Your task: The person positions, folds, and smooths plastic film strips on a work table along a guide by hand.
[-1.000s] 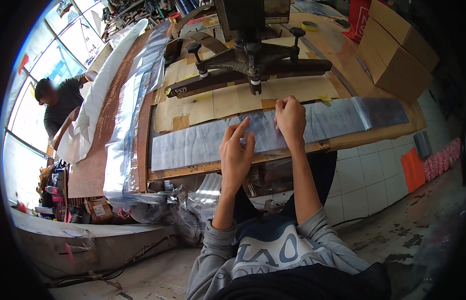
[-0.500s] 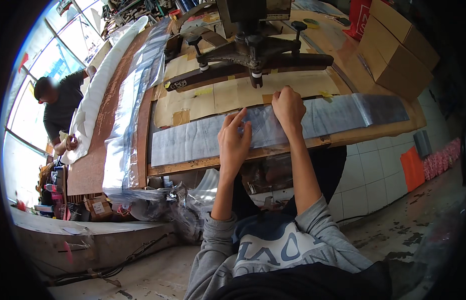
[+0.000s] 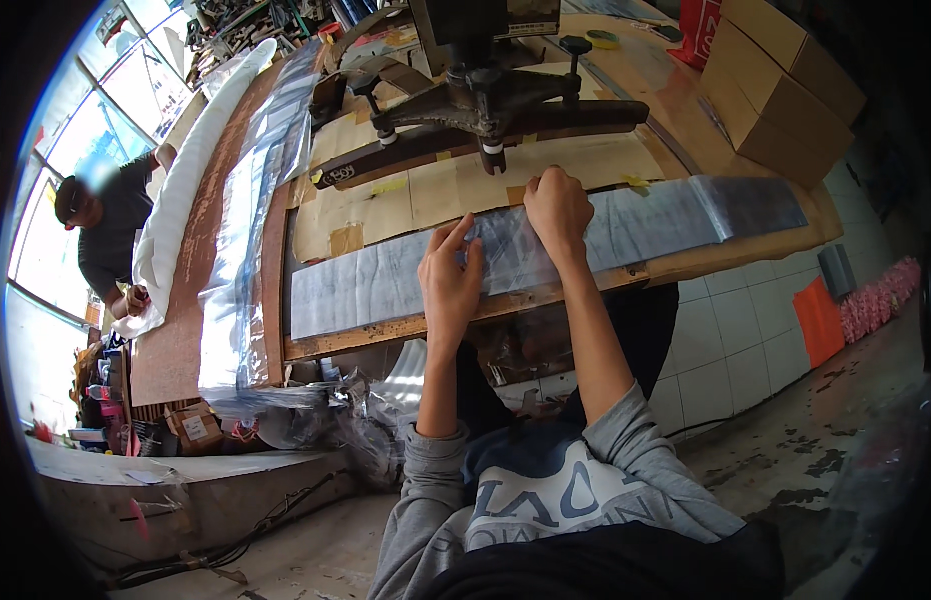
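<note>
A long stack of clear plastic film (image 3: 356, 285) lies along the near edge of the worktable, looking grey and rippled. My left hand (image 3: 450, 290) rests over its middle, fingers partly stretched, with the thumb apart from the forefinger. To its right, my right hand (image 3: 560, 212) is closed in a pinch at the film's far edge; what lies between its fingers is hidden. A darker, shiny patch of film shows between both hands. Beyond them, tan cardboard (image 3: 451, 190) with strips of tape covers the table under a black metal press (image 3: 486, 105) with spreading arms.
An open cardboard box (image 3: 776, 95) stands at the right of the table, with a red bag (image 3: 698, 35) behind it. On the left, another person (image 3: 111, 215) handles a white sheet (image 3: 171, 220) beside a brown board (image 3: 176, 350) and more clear film (image 3: 231, 330).
The whole view has shifted slightly, so the table and press sit a little further left. Both hands keep nearly the same pose and place on the film.
</note>
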Tool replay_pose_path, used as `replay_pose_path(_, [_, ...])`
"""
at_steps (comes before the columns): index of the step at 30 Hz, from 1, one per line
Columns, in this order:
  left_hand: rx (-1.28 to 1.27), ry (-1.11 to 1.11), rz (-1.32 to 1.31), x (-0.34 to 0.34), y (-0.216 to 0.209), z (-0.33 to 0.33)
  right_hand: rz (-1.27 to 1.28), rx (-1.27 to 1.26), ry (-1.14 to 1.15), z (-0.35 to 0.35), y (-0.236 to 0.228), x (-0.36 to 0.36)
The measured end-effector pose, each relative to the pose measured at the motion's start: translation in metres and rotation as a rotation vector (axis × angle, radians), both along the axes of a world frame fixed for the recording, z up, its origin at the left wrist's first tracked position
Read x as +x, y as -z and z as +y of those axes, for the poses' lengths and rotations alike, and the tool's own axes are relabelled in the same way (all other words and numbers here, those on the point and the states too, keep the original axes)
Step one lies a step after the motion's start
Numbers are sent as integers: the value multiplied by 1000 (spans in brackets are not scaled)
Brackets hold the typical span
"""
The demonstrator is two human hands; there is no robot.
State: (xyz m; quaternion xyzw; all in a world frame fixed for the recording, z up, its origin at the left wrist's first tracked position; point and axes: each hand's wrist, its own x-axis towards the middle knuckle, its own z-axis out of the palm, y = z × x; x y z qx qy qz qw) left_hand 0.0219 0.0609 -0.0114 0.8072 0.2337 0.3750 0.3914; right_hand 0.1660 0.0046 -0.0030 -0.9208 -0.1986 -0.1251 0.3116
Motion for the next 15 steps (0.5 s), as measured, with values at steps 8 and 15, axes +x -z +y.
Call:
replay_pose_path(8, [-2,-28,76,1,-1,2,45,1,-3,-1,-2,0])
replay_pose_path(15, [29,-31,13,0,-1,-1,-2,47,-12,-2,3,-1])
